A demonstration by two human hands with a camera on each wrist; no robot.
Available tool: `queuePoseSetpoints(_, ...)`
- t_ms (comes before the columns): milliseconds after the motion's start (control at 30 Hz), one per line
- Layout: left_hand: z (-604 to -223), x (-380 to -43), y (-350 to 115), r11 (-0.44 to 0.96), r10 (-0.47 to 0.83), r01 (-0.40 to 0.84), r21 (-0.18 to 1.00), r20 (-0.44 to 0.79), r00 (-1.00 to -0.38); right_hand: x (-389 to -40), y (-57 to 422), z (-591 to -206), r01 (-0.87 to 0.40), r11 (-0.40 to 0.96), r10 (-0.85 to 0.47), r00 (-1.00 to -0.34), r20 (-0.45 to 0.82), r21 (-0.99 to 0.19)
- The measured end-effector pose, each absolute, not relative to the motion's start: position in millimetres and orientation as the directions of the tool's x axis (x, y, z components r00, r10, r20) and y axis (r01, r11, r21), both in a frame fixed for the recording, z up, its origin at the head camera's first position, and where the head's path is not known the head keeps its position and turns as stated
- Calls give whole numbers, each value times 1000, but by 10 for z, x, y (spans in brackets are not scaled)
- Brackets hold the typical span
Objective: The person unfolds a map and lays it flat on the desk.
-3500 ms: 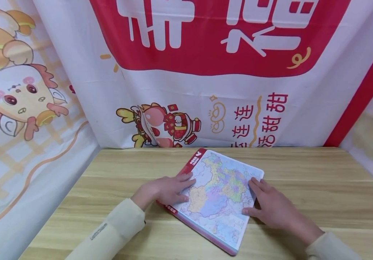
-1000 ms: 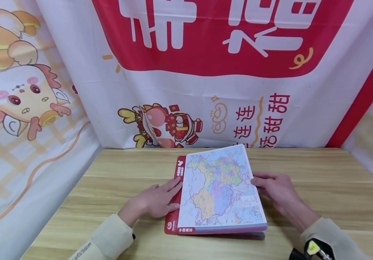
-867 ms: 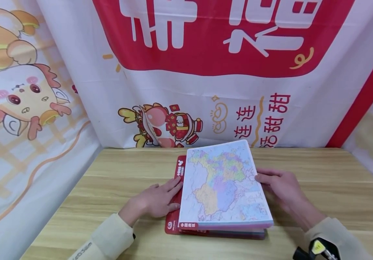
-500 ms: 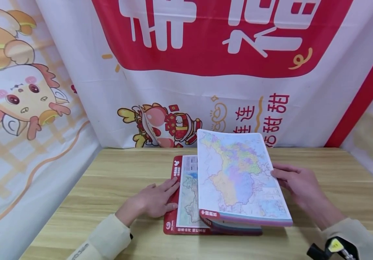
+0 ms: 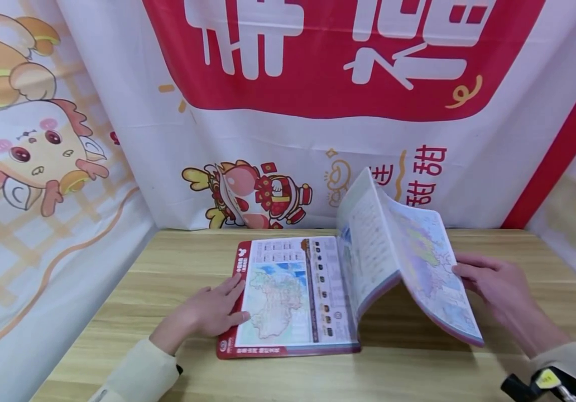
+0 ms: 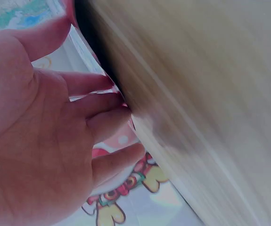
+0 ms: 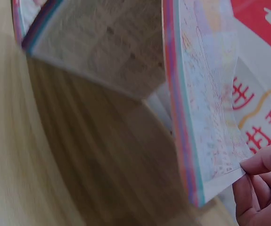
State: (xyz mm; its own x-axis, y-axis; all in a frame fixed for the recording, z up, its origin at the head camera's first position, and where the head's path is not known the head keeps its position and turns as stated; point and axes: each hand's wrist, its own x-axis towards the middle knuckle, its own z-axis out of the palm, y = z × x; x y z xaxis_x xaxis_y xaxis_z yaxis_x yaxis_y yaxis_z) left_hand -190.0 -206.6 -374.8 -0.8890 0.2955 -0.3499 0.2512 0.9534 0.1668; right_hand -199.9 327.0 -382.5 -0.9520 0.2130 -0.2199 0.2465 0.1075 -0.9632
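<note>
A folding map (image 5: 278, 301) with a red border lies partly spread on the wooden table, its left panel flat. Its raised panels (image 5: 433, 262) stand up in a ridge and slope down to the right, clear of the tabletop. My left hand (image 5: 210, 307) rests on the red left border with its fingers spread; the left wrist view shows the fingertips of that hand (image 6: 55, 122) along the map's edge. My right hand (image 5: 499, 290) pinches the map's right edge between thumb and fingers, seen closely in the right wrist view, where the same hand (image 7: 262, 183) appears at lower right.
Behind the wooden table (image 5: 167, 268) hangs a white cloth (image 5: 167, 167) printed with red characters and cartoons. Another printed cloth (image 5: 17, 223) covers the left side. A black device (image 5: 544, 385) sits on the right wrist.
The right hand has drawn the upper panels rightward, so the folded map has opened out and an inner panel shows. The left hand and the red border have shifted slightly left.
</note>
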Motion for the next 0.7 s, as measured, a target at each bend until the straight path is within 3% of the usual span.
queuePoseSetpoints(133, -3719, -1912, -2184, 973, 215, 168, 159, -361, -907, -1969, 3423, -3902, 266, 159, 237, -945, -225, -951)
queuePoseSetpoints(400, -3738, -1960, -2473, 993, 78, 37, 116, -373, -925, -1971, 3623, -4001, 370, 463, 358, -909, -212, -805)
queuePoseSetpoints(700, -3757, -2024, -2768, 992, 17, -31, 122, -378, -925, -1963, 3769, -4098, 323, 708, 326, -938, -115, -628)
